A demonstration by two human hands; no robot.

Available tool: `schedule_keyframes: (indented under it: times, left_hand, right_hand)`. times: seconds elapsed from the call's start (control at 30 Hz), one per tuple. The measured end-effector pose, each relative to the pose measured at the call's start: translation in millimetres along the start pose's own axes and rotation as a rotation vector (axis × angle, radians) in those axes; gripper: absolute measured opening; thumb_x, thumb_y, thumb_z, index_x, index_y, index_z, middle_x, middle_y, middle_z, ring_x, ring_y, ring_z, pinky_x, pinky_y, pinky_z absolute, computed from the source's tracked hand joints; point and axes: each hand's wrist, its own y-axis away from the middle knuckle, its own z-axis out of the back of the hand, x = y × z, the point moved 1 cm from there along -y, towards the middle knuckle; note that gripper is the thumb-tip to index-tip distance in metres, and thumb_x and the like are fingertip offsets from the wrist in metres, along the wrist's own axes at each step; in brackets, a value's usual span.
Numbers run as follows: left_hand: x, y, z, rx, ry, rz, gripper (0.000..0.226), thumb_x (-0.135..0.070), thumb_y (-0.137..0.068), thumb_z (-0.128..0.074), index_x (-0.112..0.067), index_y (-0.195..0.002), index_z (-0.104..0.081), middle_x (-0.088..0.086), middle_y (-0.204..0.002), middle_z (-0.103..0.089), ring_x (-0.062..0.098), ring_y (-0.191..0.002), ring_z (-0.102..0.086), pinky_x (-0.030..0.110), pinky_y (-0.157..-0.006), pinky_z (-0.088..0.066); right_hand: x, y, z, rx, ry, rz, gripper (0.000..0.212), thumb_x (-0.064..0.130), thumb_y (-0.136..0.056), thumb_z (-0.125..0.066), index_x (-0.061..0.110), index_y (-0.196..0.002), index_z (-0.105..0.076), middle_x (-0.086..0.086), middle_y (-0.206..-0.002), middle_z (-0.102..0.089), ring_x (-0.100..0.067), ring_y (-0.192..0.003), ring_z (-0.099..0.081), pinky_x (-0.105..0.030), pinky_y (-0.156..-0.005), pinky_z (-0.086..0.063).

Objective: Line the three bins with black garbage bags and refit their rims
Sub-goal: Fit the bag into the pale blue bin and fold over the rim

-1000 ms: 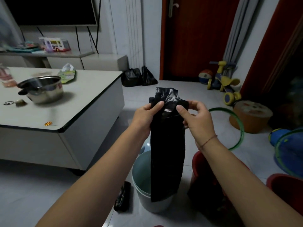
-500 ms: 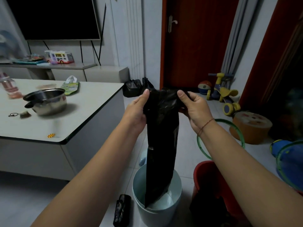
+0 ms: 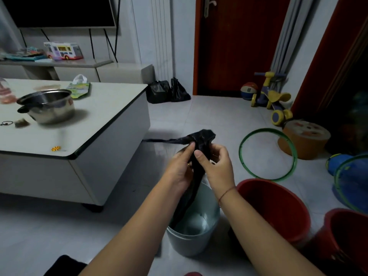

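LIVING ROOM FLOOR: A person's left hand [image 3: 177, 170] and right hand [image 3: 219, 168] pinch the bunched top of a black garbage bag [image 3: 203, 136] above a pale bin [image 3: 191, 244]. Thumbs and fingertips are clamped on the plastic and close together, apparently to work its mouth open. The bag's tail hangs down inside the bin, so it should settle there once spread. A green rim [image 3: 266, 129] lies on the tiles well apart, seemingly set aside until the bag is folded over the edge. A red bin [image 3: 282, 216] stands just beside the pale one, a second red bin [image 3: 346, 240] beyond it, evidently next in line.
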Motion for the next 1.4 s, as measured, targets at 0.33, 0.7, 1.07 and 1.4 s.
schedule_keyframes:
  times: [0.33, 0.7, 1.07, 1.4]
  left_hand:
    - [25.1, -2.5, 37.6, -0.036, -0.098, -0.017, 0.047, -0.030, -0.084, -0.065, 0.004, -0.115, -0.064, 0.019, -0.105, -0.071, 0.024, -0.087, -0.071, 0.028, -0.067, -0.057]
    - [40.8, -6.4, 30.8, -0.037, -0.211, 0.022, 0.021, -0.026, -0.087, -0.064, -0.009, -0.100, -0.068, 0.005, -0.094, -0.071, 0.015, -0.086, -0.065, 0.027, -0.069, -0.053]
    - [24.0, -20.4, 53.9, -0.114, -0.109, -0.063, 0.026, -0.032, -0.090, -0.061, -0.008, -0.092, -0.069, 0.005, -0.083, -0.075, 0.017, -0.075, -0.071, 0.030, -0.075, -0.056]
    - [23.4, -25.2, 101.8, -0.360, -0.305, -0.058, 0.036, -0.043, -0.088, -0.063, -0.008, -0.086, -0.069, 0.010, -0.085, -0.071, 0.020, -0.072, -0.068, 0.031, -0.068, -0.053]
  right_hand:
    - [-31.4, -1.7, 16.4, 0.088, 0.093, -0.025, 0.022, 0.037, -0.077, -0.074, 0.020, -0.079, -0.061, -0.004, -0.089, -0.066, -0.012, -0.080, -0.063, -0.028, -0.075, -0.051]
    - [-25.0, 3.3, 3.3, 0.044, 0.188, -0.037, 0.026, 0.038, -0.083, -0.065, 0.021, -0.065, -0.057, 0.012, -0.059, -0.058, -0.003, -0.058, -0.053, -0.020, -0.058, -0.044]
    - [-24.1, -12.7, 25.0, -0.011, -0.267, -0.360, 0.032, 0.001, -0.094, -0.039, 0.003, -0.067, -0.056, -0.007, -0.060, -0.055, -0.018, -0.060, -0.054, -0.025, -0.060, -0.046]
    - [-40.5, -26.3, 58.6, -0.065, 0.117, -0.544, 0.027, 0.035, -0.093, -0.051, 0.012, -0.085, -0.064, -0.011, -0.096, -0.070, -0.026, -0.078, -0.063, -0.020, -0.054, -0.050]
